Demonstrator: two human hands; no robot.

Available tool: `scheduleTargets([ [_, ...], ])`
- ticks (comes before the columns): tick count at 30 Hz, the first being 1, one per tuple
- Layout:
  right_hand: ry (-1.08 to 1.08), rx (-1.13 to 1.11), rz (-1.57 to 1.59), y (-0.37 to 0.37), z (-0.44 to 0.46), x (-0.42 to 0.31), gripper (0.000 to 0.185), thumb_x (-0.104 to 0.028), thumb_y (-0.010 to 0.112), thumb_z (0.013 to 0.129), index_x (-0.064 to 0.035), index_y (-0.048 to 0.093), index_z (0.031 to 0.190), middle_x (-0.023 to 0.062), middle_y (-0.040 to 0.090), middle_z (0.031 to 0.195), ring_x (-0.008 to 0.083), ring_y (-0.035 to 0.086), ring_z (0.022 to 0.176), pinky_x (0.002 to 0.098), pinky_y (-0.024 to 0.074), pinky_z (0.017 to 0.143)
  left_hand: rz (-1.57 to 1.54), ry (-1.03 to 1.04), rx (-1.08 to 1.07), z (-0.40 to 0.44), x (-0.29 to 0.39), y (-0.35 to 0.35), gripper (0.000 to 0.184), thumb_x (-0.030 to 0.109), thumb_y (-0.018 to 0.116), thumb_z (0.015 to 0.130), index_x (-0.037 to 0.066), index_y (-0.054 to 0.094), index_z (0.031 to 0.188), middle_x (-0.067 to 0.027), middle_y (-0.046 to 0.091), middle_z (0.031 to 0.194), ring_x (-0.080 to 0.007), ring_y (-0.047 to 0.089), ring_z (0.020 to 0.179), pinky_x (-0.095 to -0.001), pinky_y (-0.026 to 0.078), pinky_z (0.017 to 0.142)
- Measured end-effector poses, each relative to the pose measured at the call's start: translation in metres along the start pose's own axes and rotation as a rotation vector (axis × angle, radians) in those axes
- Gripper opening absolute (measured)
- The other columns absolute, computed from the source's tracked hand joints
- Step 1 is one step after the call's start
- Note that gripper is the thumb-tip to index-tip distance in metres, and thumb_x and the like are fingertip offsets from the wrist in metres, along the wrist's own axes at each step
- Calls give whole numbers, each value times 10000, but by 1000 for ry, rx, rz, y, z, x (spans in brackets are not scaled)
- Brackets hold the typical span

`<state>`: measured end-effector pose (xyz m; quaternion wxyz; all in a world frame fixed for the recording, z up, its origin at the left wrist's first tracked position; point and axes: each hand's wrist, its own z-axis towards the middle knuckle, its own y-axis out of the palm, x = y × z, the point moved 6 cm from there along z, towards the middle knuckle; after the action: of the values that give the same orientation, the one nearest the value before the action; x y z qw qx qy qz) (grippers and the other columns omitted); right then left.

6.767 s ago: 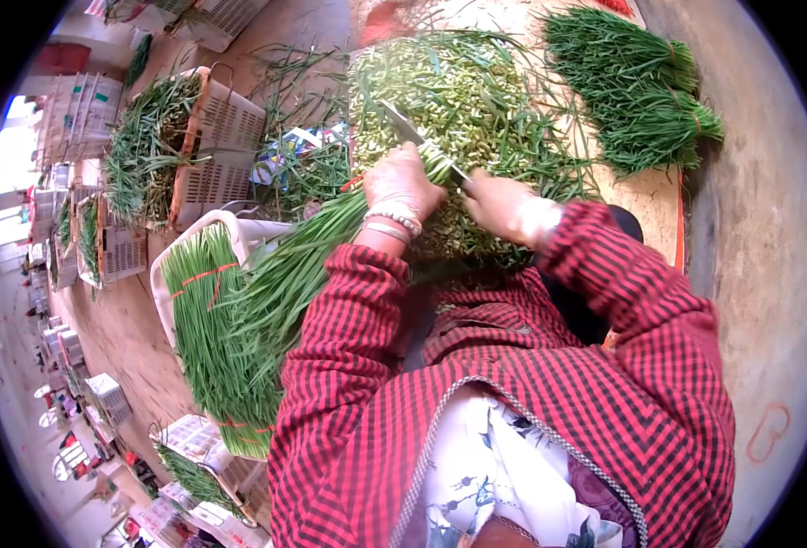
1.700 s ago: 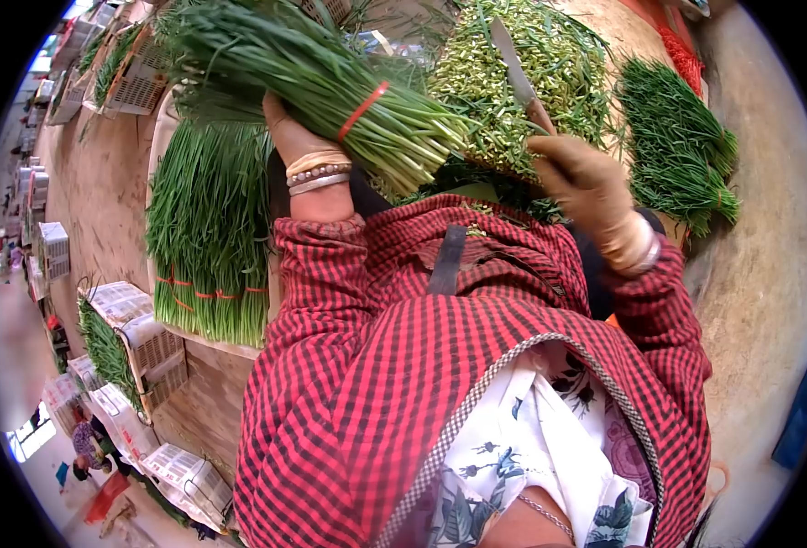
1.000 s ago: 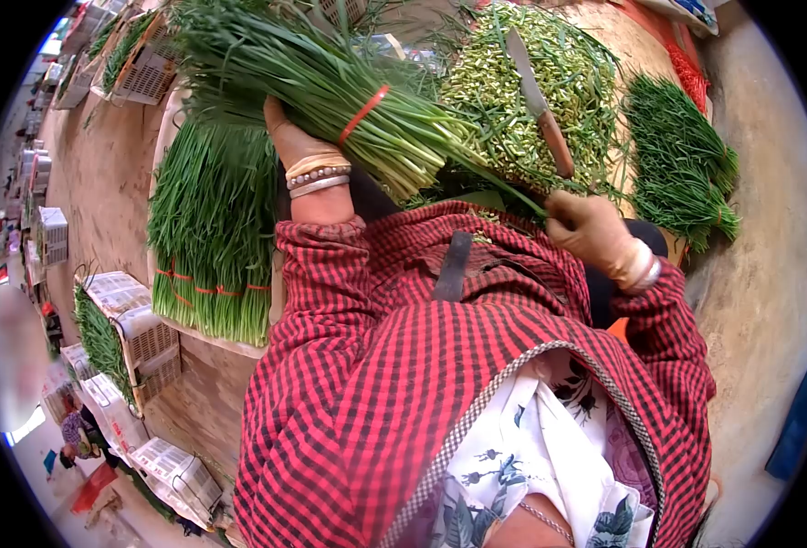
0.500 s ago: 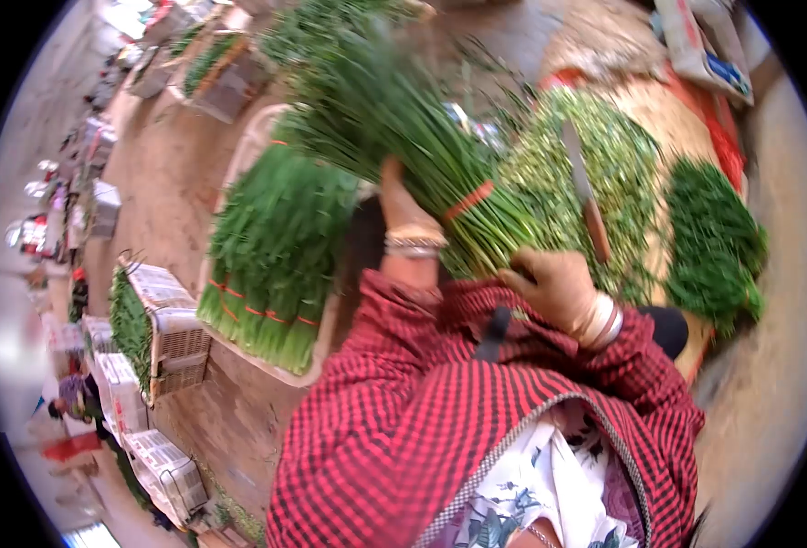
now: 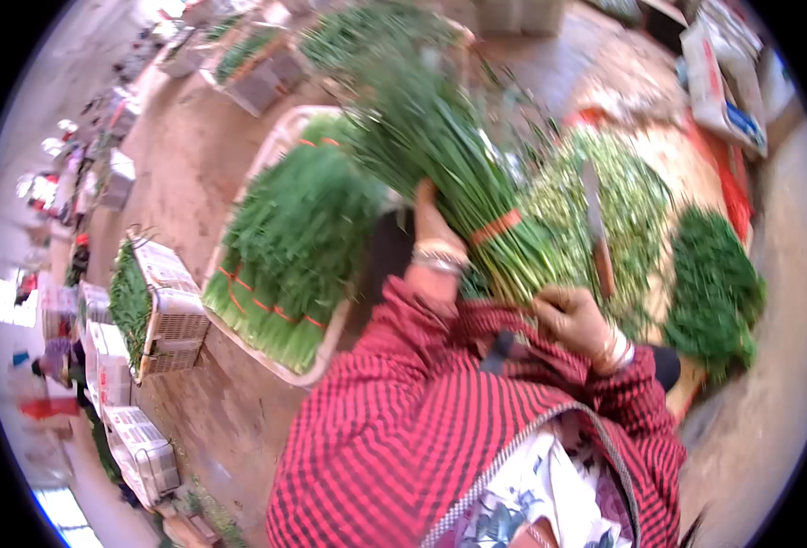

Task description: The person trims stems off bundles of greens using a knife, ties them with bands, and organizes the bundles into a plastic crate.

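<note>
A large bunch of green chives (image 5: 454,151), tied with an orange band (image 5: 497,226), slants across in front of me. Its leafy tips point up and left, its pale cut ends down and right. My left hand (image 5: 434,224) grips the bunch from below, fingers mostly hidden behind the leaves. At the cut ends, my right hand (image 5: 570,318) is closed with curled fingers touching the stems; anything inside it is hidden. A knife (image 5: 595,215) with a wooden handle lies on a heap of pale green trimmings (image 5: 636,201) beyond my right hand.
On my left, a pale plastic tray (image 5: 305,376) holds several banded bunches (image 5: 308,219). Loose dark greens (image 5: 709,283) lie at the right. Crates of greens (image 5: 171,310) stand farther left, and a white sack (image 5: 709,82) sits at the upper right.
The view has shifted, so most things appear farther right and lower. My left hand still grips the chives, and my right hand stays closed at the cut ends.
</note>
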<state>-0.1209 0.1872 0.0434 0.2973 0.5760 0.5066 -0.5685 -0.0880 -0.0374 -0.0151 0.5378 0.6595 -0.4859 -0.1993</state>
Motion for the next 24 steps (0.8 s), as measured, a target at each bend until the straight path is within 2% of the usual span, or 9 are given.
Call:
scheduleTargets([
  [1,120,-29,84,-1,-10,-14,193,-144,591,936,6,626,821,10,563,577,64,522,501,228,410,454,107,170,80,-2,14,-2,607,526,525,838,69,564,1236,-151,596,1215,-375,576,1085,-564,507,877],
  [2,113,-59,61,-6,-19,-12,199,-152,602,931,6,627,812,9,562,574,61,517,496,226,407,452,89,103,-16,-6,19,4,499,459,507,878,67,586,1175,-119,627,1143,-325,617,1022,-535,519,894],
  [4,73,-42,-257,-26,-32,7,172,-163,626,921,5,661,907,15,603,676,74,556,623,228,457,567,94,221,-3,-13,32,14,510,464,496,878,134,540,1263,-143,568,1243,-402,539,1136,-757,399,891],
  [7,99,375,-131,-54,-32,14,163,-145,660,902,-6,661,987,6,621,799,68,545,722,222,462,655,83,307,-22,-4,45,-5,493,425,522,894,64,570,1227,-128,606,1223,-333,586,1098,-545,463,975],
  [10,-82,434,-251,-47,-15,-22,200,-185,720,839,-38,675,968,57,664,805,160,618,709,287,505,689,131,307,1,-9,36,4,462,385,536,904,39,584,1206,-118,626,1202,-307,603,1081,-463,478,973],
  [11,-218,391,-411,-38,-11,-40,159,-172,705,839,-56,667,942,69,657,787,176,633,703,292,498,655,135,305,-3,-9,34,7,462,385,536,904,39,584,1206,-118,626,1202,-307,603,1081,-463,478,973],
  [13,-75,302,-451,-26,-2,-34,118,-162,684,838,-73,652,908,90,649,768,218,646,692,319,494,629,82,223,-52,-8,23,12,441,365,542,906,47,588,1208,-121,625,1203,-313,602,1083,-478,479,974],
  [17,-134,316,-575,-25,-7,-33,91,-144,656,843,-74,631,896,116,629,715,267,644,668,358,493,610,53,189,0,-10,12,9,447,329,555,895,37,577,1232,-138,614,1232,-332,599,1102,-494,479,981],
  [24,62,84,-441,-43,-44,-7,104,-145,649,858,-55,603,884,127,602,685,230,592,602,342,470,583,58,231,-10,-11,30,12,453,355,569,888,46,585,1218,-124,624,1213,-314,604,1087,-476,487,972],
])
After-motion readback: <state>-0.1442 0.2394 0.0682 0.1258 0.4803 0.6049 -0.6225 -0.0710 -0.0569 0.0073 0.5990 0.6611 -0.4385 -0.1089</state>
